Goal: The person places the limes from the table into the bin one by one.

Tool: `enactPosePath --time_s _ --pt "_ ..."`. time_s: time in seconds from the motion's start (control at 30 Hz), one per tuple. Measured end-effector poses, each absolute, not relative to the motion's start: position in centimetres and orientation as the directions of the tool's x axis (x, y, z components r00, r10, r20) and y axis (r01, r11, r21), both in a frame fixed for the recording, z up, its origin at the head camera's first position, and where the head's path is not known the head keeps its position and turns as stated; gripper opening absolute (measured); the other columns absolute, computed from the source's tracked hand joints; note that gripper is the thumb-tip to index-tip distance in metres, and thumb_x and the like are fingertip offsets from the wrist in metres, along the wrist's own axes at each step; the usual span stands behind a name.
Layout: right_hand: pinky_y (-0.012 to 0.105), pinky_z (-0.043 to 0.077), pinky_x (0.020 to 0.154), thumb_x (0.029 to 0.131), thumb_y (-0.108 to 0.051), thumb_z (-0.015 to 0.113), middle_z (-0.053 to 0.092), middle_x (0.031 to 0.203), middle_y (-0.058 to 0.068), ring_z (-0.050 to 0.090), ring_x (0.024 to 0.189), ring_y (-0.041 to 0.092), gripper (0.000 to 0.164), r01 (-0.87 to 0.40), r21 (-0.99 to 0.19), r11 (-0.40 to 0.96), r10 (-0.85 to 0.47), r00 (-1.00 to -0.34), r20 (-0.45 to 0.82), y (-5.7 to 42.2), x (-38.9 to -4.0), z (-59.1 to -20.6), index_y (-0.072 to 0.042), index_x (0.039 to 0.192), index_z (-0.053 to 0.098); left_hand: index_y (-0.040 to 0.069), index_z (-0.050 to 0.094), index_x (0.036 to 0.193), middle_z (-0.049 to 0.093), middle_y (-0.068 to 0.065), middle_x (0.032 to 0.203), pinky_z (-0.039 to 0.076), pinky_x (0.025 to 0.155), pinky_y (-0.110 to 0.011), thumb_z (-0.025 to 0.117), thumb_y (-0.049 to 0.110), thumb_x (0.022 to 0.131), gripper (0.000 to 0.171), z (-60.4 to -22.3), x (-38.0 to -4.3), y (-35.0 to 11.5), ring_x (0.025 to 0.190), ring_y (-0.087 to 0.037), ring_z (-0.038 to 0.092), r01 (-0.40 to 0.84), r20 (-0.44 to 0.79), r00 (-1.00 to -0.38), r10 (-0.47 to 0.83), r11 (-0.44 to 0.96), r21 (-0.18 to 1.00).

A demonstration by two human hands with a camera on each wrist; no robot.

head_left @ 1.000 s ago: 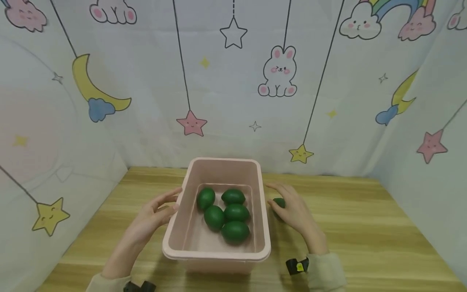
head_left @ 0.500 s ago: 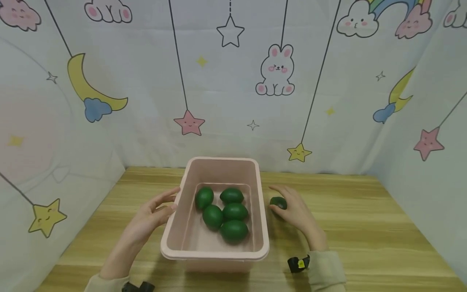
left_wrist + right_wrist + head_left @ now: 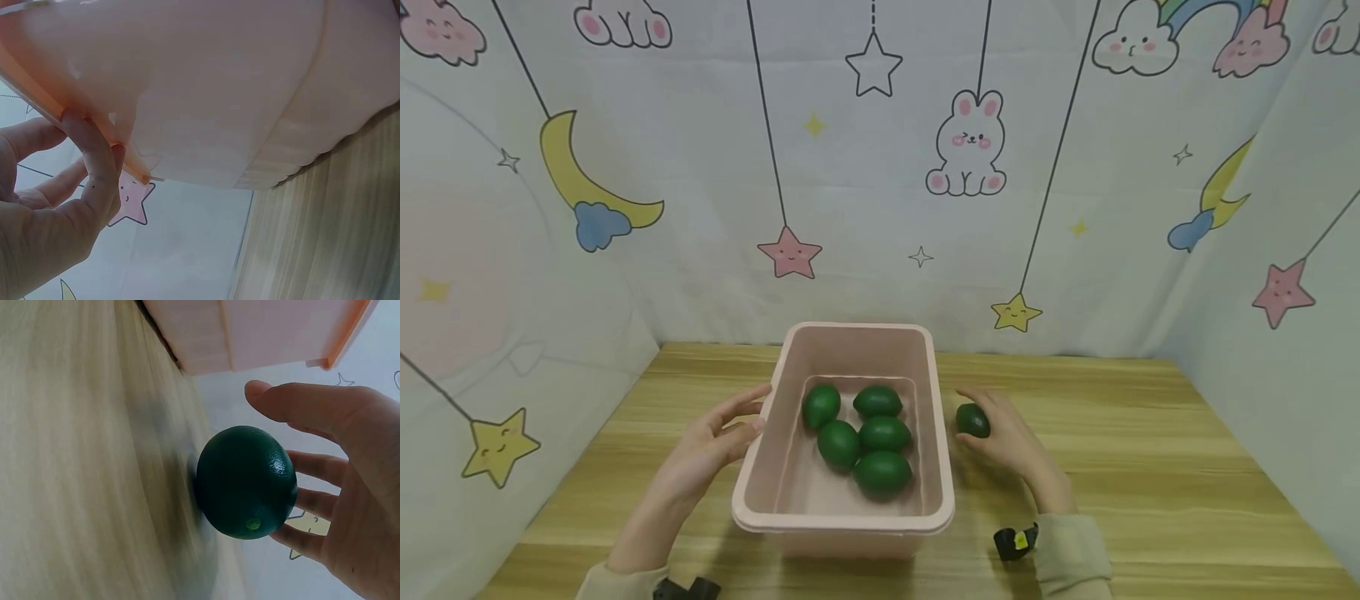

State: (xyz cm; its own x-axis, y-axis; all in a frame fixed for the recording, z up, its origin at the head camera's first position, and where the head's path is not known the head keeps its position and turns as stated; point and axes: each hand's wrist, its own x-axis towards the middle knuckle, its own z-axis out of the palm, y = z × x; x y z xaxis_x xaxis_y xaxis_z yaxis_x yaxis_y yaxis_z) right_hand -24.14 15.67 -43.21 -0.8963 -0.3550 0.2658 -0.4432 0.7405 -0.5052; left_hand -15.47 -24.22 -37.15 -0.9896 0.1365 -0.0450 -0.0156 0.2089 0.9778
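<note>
A pink plastic bin [image 3: 758,492] stands in front of me with several dark green limes [image 3: 883,473] lying in it. At its left side, my left hand [image 3: 711,433] touches the rim with fingertips and thumb; the left wrist view shows the fingertips [image 3: 75,122] right at the lip. Another lime [image 3: 973,420] is on the table to the right of the bin. My right hand [image 3: 1011,437] curves around this lime. In the right wrist view its thumb is apart from the lime [image 3: 247,481], while the other fingers [image 3: 315,503] lie behind it.
The wood-grain table [image 3: 1150,467] meets a white cloth backdrop [image 3: 865,183] printed with stars, a moon and a rabbit. More cloth hangs along the left and right sides. A black wrist camera [image 3: 1015,543] sits at my right sleeve.
The lime beside the bin, mostly covered by my right hand earlier, now shows more fully as the hand shifted slightly right and the thumb moved lower. My left hand stays at the bin's rim.
</note>
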Motion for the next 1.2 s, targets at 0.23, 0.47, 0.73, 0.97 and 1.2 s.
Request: enactPosePath --time_s 0.23,0.47,0.73,0.97,1.2 --pt "0.058 0.04 0.101 0.077 -0.016 0.079 0.053 0.136 0.017 0.047 0.125 0.04 0.067 -0.472 -0.499 0.726 -0.366 -0.881 0.301 16.0 -24.4 -44.0 -0.007 0.137 0.05 0.016 0.037 0.148 0.041 -0.018 0.143 0.049 0.089 -0.024 0.058 0.029 0.097 0.057 -37.2 -15.5 -24.2 0.106 0.0 0.059 -0.015 -0.044 -0.99 0.137 0.208 0.978" --pt "0.057 0.042 0.101 0.078 -0.017 0.078 0.052 0.135 0.018 0.048 0.125 0.039 0.068 -0.454 -0.53 0.716 -0.363 -0.891 0.273 16.3 -24.4 -44.4 -0.007 0.138 0.049 0.015 0.037 0.148 0.042 -0.019 0.143 0.049 0.089 -0.023 0.058 0.029 0.097 0.057 -37.2 -15.5 -24.2 0.106 0.0 0.059 -0.013 -0.042 -0.99 0.134 0.204 0.979" --pt "0.057 0.042 0.102 0.08 -0.015 0.077 0.051 0.137 0.017 0.048 0.126 0.039 0.067 -0.428 -0.555 0.713 -0.361 -0.903 0.233 16.5 -24.6 -44.8 -0.007 0.139 0.047 0.014 0.037 0.148 0.041 -0.019 0.143 0.049 0.089 -0.024 0.057 0.028 0.097 0.057 -37.2 -15.4 -24.1 0.105 0.0 0.06 -0.014 -0.041 -0.99 0.136 0.198 0.98" --pt "0.057 0.042 0.102 0.081 -0.012 0.076 0.051 0.136 0.017 0.048 0.126 0.038 0.066 -0.429 -0.566 0.704 -0.362 -0.903 0.233 16.5 -24.7 -45.3 -0.006 0.14 0.047 0.015 0.037 0.148 0.042 -0.019 0.142 0.049 0.089 -0.024 0.058 0.028 0.096 0.057 -37.2 -15.4 -24.1 0.105 -0.001 0.061 -0.016 -0.042 -0.99 0.131 0.196 0.98" --pt "0.057 0.041 0.102 0.08 -0.009 0.076 0.051 0.134 0.018 0.049 0.125 0.038 0.065 -0.434 -0.566 0.701 -0.361 -0.9 0.243 16.5 -24.8 -45.5 -0.004 0.139 0.048 0.016 0.037 0.148 0.042 -0.018 0.142 0.049 0.089 -0.025 0.059 0.028 0.096 0.057 -37.2 -15.4 -24.1 0.105 -0.002 0.061 -0.015 -0.041 -0.99 0.132 0.193 0.981"
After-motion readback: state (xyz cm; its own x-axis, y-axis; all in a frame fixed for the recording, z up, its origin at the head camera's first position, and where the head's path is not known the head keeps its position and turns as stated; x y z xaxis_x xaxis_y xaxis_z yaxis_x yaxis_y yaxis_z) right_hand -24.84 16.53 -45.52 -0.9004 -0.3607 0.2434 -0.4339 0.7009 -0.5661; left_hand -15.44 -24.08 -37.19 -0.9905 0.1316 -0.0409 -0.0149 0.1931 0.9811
